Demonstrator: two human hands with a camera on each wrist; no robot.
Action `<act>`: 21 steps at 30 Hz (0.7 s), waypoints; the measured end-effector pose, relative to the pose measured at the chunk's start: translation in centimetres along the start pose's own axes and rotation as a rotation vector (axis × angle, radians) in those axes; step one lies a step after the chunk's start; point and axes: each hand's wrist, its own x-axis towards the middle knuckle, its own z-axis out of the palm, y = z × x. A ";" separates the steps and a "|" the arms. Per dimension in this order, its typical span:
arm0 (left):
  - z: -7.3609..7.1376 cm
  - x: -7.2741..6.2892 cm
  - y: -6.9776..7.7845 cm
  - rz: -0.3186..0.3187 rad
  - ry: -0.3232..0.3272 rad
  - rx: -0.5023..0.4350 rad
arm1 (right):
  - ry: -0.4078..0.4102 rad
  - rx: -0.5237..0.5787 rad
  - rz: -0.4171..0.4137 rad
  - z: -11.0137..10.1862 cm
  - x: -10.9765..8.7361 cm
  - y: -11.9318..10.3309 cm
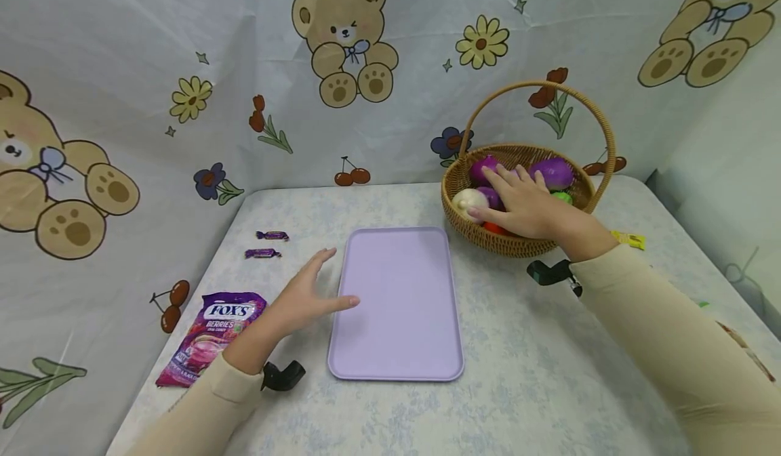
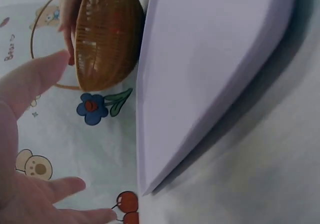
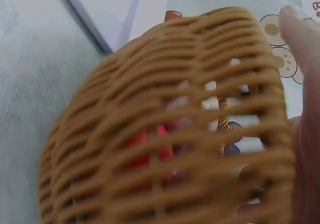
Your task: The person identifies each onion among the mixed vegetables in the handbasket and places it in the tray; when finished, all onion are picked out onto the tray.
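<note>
My right hand [image 1: 527, 206] reaches over a wicker basket [image 1: 497, 242] at the back right, fingers spread above the toy vegetables in it. Around that hand show a purple eggplant [image 1: 555, 171], a magenta onion-like piece [image 1: 481, 170], a round white piece [image 1: 467, 202] and something red-orange [image 1: 495, 228]. In the right wrist view the basket's woven wall [image 3: 150, 104] hides most of its contents. My left hand [image 1: 302, 300] hovers by the left edge of a lilac tray [image 1: 396, 307], thumb and fingers apart, holding nothing.
A purple Fox's candy bag [image 1: 210, 341] lies left of the left forearm. Two small wrapped candies [image 1: 272, 236] are behind it. To the right of the basket sits a yellow packet [image 1: 630, 240]. The basket's tall handle [image 1: 601, 114] arches above it.
</note>
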 end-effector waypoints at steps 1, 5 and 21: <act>0.5 -0.4 -0.2 -0.028 -0.010 -0.019 | 0.000 0.005 0.004 0.1 0.1 -0.1; 2.5 -2.2 -1.1 -0.084 -0.055 -0.057 | 0.009 0.034 0.001 0.7 0.9 -0.3; 5.2 -4.6 -2.1 -0.018 -0.132 -0.009 | 0.020 0.119 -0.151 2.6 2.5 -0.5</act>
